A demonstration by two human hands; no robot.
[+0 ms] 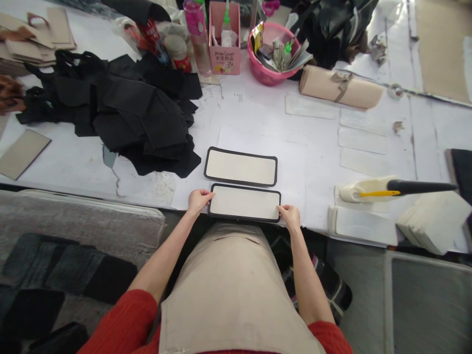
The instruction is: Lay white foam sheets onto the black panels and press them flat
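Observation:
A cream rectangular panel with a black border (245, 202) lies at the table's front edge, right in front of me. My left hand (199, 200) pinches its left end between thumb and fingers. At the opposite end, my right hand (289, 215) has its fingers closed on the lower right corner. Just beyond it lies a second black-bordered cream panel (240, 167), slightly tilted and touched by neither hand.
Black fabric pieces (140, 108) are heaped to the left. A pink basin (273, 54) of small tools stands at the back, near a rolled beige bundle (341, 87). At right are a brush with a yellow handle (379, 193) and stacked white boards (365, 225).

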